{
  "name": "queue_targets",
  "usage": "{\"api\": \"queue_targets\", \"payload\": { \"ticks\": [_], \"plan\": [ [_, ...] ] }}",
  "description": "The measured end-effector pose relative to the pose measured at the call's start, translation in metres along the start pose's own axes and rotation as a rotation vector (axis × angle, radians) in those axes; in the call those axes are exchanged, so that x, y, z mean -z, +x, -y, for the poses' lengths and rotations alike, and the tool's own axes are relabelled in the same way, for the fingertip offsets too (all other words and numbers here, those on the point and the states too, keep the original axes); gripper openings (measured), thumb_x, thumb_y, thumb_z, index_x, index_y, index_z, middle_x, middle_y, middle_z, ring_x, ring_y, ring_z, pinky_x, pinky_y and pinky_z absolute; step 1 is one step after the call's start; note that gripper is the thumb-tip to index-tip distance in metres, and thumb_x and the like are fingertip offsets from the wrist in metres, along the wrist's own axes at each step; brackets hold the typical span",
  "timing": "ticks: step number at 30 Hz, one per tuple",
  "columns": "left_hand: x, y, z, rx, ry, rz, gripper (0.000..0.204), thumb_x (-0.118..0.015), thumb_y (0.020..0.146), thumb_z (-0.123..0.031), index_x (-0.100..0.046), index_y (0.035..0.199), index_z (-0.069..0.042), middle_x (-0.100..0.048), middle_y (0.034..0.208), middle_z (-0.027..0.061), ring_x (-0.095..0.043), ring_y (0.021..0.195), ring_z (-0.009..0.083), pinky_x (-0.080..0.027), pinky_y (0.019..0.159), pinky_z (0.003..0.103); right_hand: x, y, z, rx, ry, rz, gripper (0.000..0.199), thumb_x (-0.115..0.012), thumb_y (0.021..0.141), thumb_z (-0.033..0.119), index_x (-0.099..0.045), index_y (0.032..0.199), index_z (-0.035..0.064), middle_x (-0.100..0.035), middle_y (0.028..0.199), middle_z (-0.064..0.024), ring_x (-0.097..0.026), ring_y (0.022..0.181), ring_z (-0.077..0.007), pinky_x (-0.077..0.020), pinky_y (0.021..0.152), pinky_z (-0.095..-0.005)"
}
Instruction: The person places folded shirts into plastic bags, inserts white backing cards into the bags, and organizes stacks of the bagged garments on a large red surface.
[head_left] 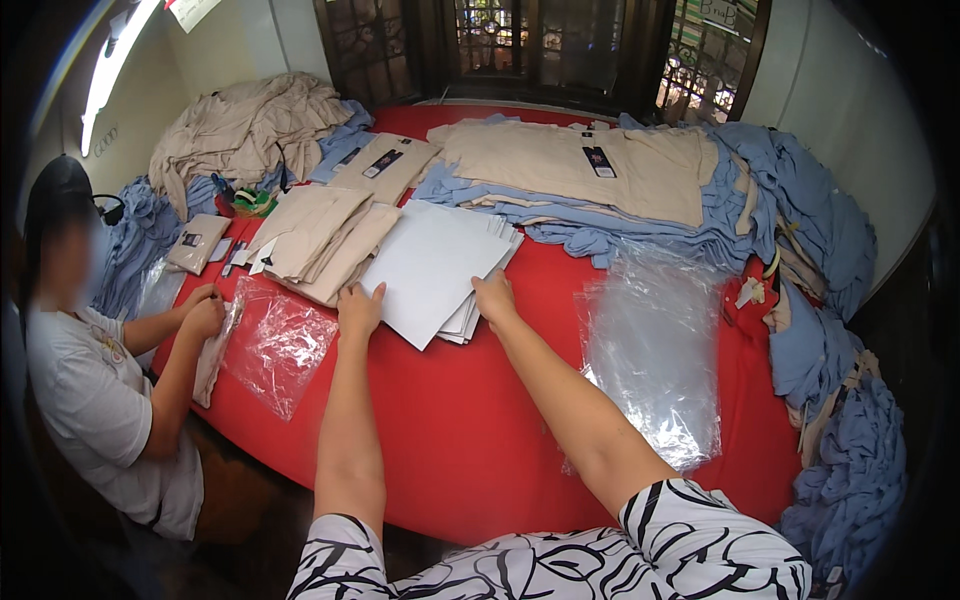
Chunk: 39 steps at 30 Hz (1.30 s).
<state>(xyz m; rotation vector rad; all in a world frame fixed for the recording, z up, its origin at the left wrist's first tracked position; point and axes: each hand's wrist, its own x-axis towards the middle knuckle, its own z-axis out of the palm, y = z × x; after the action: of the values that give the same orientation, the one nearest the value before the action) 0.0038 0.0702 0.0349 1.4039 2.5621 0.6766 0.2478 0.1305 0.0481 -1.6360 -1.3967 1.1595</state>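
A stack of white sheets (425,265) lies on the red-covered table before me, the top one turned askew from those below. My left hand (360,308) holds the left corner of the top sheet, close to the folded beige garments (325,245). At the sheet's lower right edge, my right hand (494,296) grips it between thumb and fingers; the fingertips are partly hidden. Clear plastic bags (655,350) lie to the right of my right arm. Another clear bag (280,345) is left of my left forearm.
On the left a co-worker (120,400) handles a beige folded piece (212,355). Flat beige garments (600,170) are layered over blue ones at the back. Blue garments (840,440) heap along the right edge, and a beige heap (245,125) sits at the back left.
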Motion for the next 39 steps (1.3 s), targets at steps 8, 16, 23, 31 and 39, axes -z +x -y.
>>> {"api": "queue_targets", "payload": {
  "ticks": [8,16,23,31,39],
  "plan": [
    [-0.005,-0.010,-0.008,-0.043,-0.027,0.064,0.098,-0.078,0.067,-0.064,-0.050,0.131,0.004,-0.049,0.135,0.0243,-0.042,0.128,0.0410,-0.035,0.107,0.051,-0.015,0.051,-0.020,-0.060,0.741,0.094,0.050,-0.076,0.074,0.004,-0.055,0.118,-0.0074,-0.067,0.107,-0.0206,-0.065,0.102,-0.0302,-0.0521,0.088,-0.0391],
    [0.000,-0.069,-0.023,-0.026,-0.349,0.243,0.093,-0.078,0.076,-0.050,-0.042,0.138,0.009,-0.054,0.131,0.0289,-0.054,0.123,0.0387,-0.045,0.102,0.045,0.077,-0.061,-0.041,0.033,0.894,0.190,0.047,-0.064,0.080,-0.005,-0.050,0.125,-0.0082,-0.062,0.118,-0.0185,-0.064,0.105,-0.0290,-0.0529,0.088,-0.0381],
    [0.001,-0.191,-0.073,-0.009,-0.974,0.854,0.089,-0.081,0.079,-0.033,-0.034,0.140,0.014,-0.054,0.130,0.0299,-0.057,0.119,0.0341,-0.048,0.099,0.040,0.211,-0.197,-0.062,-0.069,0.794,0.082,0.045,-0.066,0.083,-0.001,-0.053,0.127,-0.0062,-0.062,0.120,-0.0164,-0.063,0.107,-0.0239,-0.0519,0.092,-0.0358],
    [0.009,-0.226,-0.058,0.095,-0.934,0.896,0.075,-0.074,0.086,-0.027,-0.038,0.139,0.012,-0.054,0.132,0.0272,-0.057,0.120,0.0316,-0.046,0.101,0.038,0.209,-0.192,-0.089,0.016,0.455,0.204,0.051,-0.065,0.089,0.013,-0.050,0.133,-0.0063,-0.063,0.120,-0.0165,-0.062,0.110,-0.0256,-0.0488,0.095,-0.0361],
    [-0.005,-0.177,-0.052,-0.120,-0.671,0.497,0.070,-0.070,0.089,-0.024,-0.037,0.140,0.010,-0.055,0.131,0.0254,-0.061,0.113,0.0292,-0.050,0.097,0.037,0.167,-0.114,-0.085,0.211,-0.411,-0.061,0.063,-0.068,0.083,0.043,-0.059,0.130,0.0020,-0.043,0.143,-0.0290,-0.043,0.128,-0.0441,-0.0356,0.108,-0.0459]
  ]
}}
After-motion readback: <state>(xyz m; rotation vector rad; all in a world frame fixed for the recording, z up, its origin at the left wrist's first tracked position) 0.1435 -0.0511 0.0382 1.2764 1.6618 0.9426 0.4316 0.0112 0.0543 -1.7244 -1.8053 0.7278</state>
